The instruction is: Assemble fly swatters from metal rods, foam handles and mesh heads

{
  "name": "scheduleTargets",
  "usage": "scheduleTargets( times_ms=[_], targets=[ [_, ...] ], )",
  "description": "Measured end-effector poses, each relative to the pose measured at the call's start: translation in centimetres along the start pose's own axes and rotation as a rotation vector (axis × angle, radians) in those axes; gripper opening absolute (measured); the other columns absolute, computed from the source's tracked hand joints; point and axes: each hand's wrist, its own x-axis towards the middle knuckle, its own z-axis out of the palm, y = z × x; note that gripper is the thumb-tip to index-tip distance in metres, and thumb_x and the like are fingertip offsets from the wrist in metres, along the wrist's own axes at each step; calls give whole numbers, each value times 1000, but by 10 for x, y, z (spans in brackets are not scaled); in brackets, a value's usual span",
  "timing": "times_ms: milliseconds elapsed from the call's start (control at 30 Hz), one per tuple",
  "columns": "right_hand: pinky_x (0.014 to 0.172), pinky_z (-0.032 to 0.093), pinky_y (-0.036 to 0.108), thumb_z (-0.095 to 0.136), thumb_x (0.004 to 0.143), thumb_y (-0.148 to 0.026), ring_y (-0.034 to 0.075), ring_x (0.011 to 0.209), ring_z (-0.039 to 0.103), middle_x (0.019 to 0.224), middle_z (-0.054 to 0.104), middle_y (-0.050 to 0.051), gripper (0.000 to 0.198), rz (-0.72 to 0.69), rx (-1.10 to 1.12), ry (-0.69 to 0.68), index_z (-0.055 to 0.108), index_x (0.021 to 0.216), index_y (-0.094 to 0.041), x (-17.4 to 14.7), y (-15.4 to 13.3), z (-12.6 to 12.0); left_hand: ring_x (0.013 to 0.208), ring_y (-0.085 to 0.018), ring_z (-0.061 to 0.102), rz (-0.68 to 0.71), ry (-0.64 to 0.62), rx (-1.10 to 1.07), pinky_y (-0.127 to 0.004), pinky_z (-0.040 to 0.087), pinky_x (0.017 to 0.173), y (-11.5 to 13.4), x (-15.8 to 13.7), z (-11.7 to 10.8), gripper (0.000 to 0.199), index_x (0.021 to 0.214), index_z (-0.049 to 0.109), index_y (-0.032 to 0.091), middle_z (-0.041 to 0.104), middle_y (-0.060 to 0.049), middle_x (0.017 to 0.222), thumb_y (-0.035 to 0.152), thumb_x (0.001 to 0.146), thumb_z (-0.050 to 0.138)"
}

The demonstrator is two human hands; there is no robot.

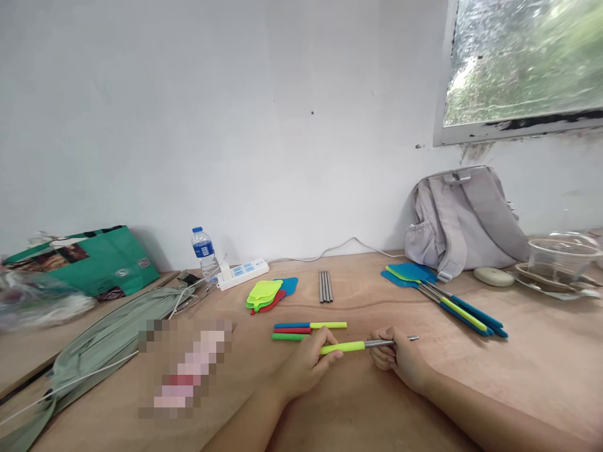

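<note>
- Left hand [308, 361], fingers clamped on a yellow handle [348, 346];
- right hand [402, 358], fingers wrapped round a metal tube [374, 343] that meets the handle over the counter [339, 414];
- beyond them, from where I stand, thin tubes [325, 287] lie side by side

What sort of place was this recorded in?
Probably a small, informal workroom rather than a factory line: loose metal tubes lie in a row on a bare wooden tabletop, with personal things like a backpack sharing the surface.
</note>
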Motion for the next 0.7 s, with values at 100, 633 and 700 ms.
scheduleTargets(
  times_ms=[100,633,700],
  targets=[
    [39,18,25,39,72,-40,8,34,24,35,27,-6,37,-40,-134,20,31,40,-22,-2,5,12,74,-13,46,46,-11,-6,-23,37,67,6,1,2,17,88,48,19,52,0,83,34,87,39],
    [43,30,22,51,63,-30,10,45,41,51,51,-2,11,63,28,326,48,59,-20,6,-14,2,94,-22,54,-93,765,196,-37,43,83,-82,7,-47,21,97,47,18,56,-8,93,22,85,31],
    [41,31,21,52,62,-26,9,43,41,54,54,-1,8,110,95,360,47,60,-20,10,-14,-3,103,-23,51,-145,767,233,-41,40,90,-106,8,-56,31,106,46,16,54,-10,101,12,79,31]
  ],
)
